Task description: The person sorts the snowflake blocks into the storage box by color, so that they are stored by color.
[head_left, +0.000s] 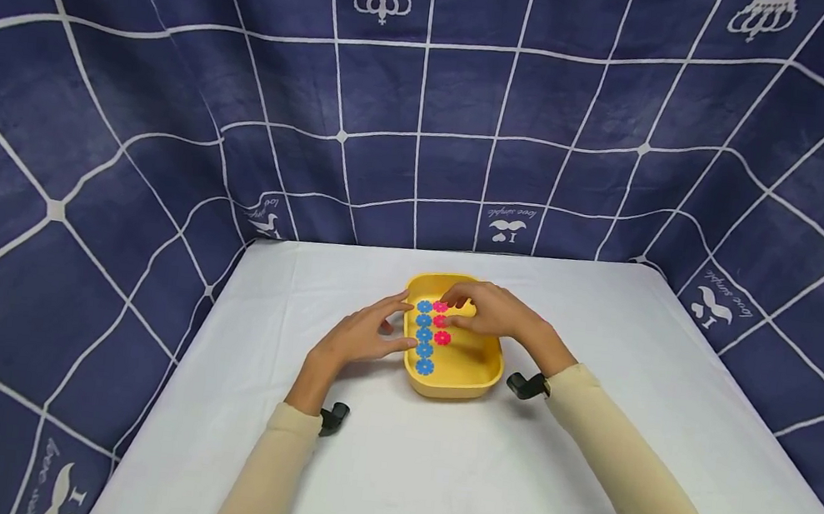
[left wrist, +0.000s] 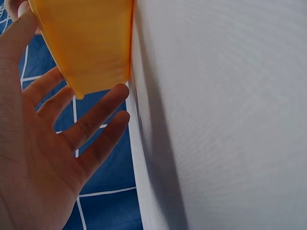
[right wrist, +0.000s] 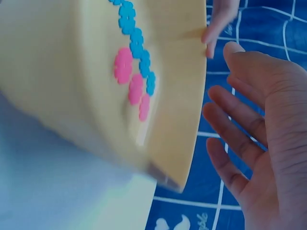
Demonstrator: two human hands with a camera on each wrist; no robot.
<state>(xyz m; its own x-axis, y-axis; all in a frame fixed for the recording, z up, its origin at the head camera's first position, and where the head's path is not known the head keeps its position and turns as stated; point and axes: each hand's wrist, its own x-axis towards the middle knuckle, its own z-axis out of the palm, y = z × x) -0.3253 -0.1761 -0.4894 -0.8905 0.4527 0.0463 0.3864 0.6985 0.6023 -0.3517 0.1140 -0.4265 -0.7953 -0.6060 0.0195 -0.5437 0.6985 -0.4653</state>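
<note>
A yellow plastic bin (head_left: 464,371) stands on the table. Inside it, several blue flower-shaped pieces (head_left: 424,334) form a line along the left side. Beside them runs a shorter row of 3 pink flower-shaped pieces (head_left: 442,338). My left hand (head_left: 362,331) is at the bin's left rim, fingers spread and fairly straight, thumb at the rim. Over the bin's right side reaches my right hand (head_left: 493,309), its fingertips above the pink row. In the right wrist view, the right hand (right wrist: 268,134) has loosely bent fingers with nothing visible between them.
A white cloth (head_left: 389,472) covers the table. Dark blue curtains (head_left: 467,95) with white grid lines hang behind it and at both sides. Black wrist devices, one at the left wrist (head_left: 334,420) and one at the right wrist (head_left: 527,386), sit near the cuffs.
</note>
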